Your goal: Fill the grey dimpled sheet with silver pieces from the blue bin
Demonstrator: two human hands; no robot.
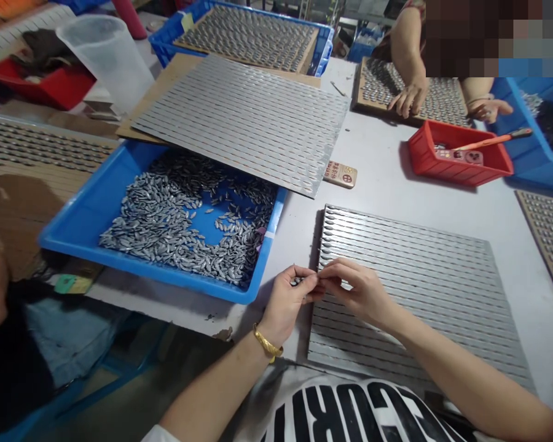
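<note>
My left hand (286,301) and my right hand (354,288) meet above the near left corner of a ribbed grey panel (419,294). A small dark grey seed-shaped piece (297,281) shows between my left fingertips. My right fingertips are pinched together against the left ones, and anything between them is hidden. A gold bangle (267,345) circles my left wrist. To the left, a blue tray (142,270) holds a loose heap of grey seed-shaped pieces (184,236).
A larger ribbed sheet (239,123) lies on cardboard, overlapping the blue tray. Across the table, a co-worker's hands (408,98) rest on a studded board (437,104). Nearby stand a red tray (461,153) with an orange-handled tool, a translucent plastic jug (104,61) and another blue tray (244,37).
</note>
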